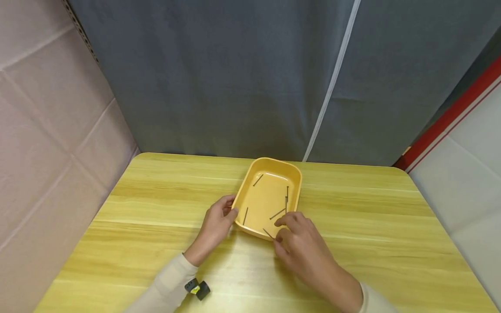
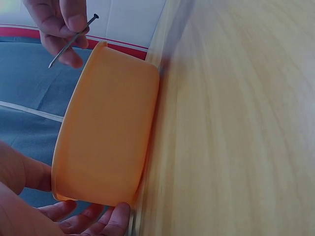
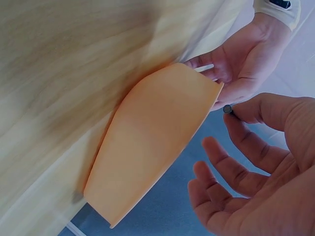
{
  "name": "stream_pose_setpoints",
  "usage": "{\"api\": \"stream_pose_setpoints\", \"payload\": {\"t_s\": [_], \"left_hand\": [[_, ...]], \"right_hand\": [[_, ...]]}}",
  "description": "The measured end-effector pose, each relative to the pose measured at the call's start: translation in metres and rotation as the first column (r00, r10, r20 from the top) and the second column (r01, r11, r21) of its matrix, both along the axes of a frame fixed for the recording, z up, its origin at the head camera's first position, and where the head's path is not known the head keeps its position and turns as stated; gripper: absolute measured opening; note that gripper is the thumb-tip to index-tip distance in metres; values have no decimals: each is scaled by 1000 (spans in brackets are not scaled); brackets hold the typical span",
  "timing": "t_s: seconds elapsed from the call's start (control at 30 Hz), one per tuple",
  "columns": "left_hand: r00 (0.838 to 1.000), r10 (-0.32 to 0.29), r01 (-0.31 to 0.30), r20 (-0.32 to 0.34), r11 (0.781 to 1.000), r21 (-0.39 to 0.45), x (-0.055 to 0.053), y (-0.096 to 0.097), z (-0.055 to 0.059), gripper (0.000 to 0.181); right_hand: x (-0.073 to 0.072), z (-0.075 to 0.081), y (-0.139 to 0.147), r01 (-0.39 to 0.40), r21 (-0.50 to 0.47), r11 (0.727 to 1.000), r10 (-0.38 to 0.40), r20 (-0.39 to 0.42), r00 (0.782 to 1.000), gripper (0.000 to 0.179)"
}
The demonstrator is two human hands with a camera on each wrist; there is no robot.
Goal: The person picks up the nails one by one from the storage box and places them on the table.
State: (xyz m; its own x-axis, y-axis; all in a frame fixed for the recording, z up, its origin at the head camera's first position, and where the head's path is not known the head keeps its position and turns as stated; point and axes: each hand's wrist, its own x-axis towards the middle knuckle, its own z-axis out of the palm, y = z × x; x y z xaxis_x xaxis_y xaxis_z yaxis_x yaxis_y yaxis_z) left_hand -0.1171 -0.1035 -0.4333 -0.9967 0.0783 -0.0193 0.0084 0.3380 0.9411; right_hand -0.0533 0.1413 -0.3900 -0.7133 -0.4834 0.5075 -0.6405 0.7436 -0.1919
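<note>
One tray (image 1: 294, 179); six nails (image 1: 277, 213); two hands (image 1: 214, 228); one table (image 1: 391, 226).

Even daylight, motion-blurred wrist views
</note>
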Motion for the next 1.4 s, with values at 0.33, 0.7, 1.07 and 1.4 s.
{"api": "stream_pose_setpoints", "payload": {"t_s": [0.33,0.7,1.07,1.4], "left_hand": [[1000,-4,4,4,1000,1,0,-1,-1,47],[1000,-5,5,3,1000,4,0,-1,0,47],[1000,-4,4,1,1000,6,1,-1,0,47],[1000,-4,4,4,1000,10,1,-1,-1,47]], "right_hand": [[10,-3,-4,-19,2,1000,19,22,1000,20],[16,-11,-4,-28,29,999,26,47,999,21],[16,-21,-5,-64,5,998,64,-21,998,23],[18,-24,-6,-66,2,998,66,-39,997,25]]}}
